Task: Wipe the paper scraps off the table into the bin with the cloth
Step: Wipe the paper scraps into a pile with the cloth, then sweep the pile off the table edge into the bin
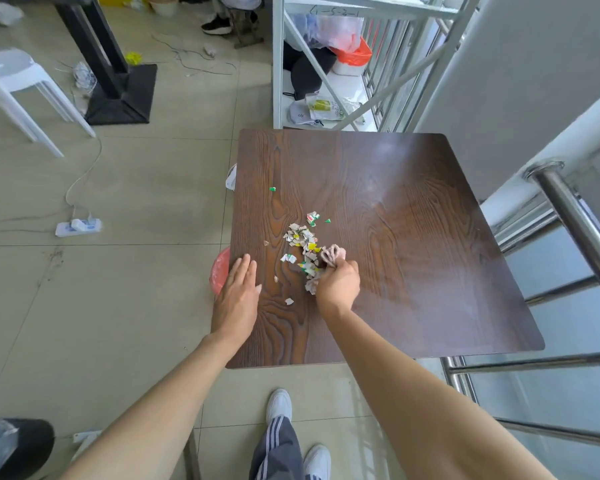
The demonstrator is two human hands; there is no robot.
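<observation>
A pile of torn paper scraps [303, 242] lies on the dark wooden table [413, 237], left of its middle. Stray bits sit apart: a green one [272, 189] farther back and a white one [289, 301] nearer me. My right hand [338, 284] is shut on a crumpled pinkish cloth [331, 255], pressed to the tabletop at the right edge of the pile. My left hand [238, 296] rests flat on the table's left edge, fingers together and empty. Below that edge a red bin [219, 271] shows only partly, the rest hidden under the table.
A white power strip [78, 227] with its cable lies on the tiled floor to the left. A white plastic stool [18, 84] and a black post base [122, 95] stand farther back. White shelving [326, 64] is behind the table, a steel railing [575, 223] at the right.
</observation>
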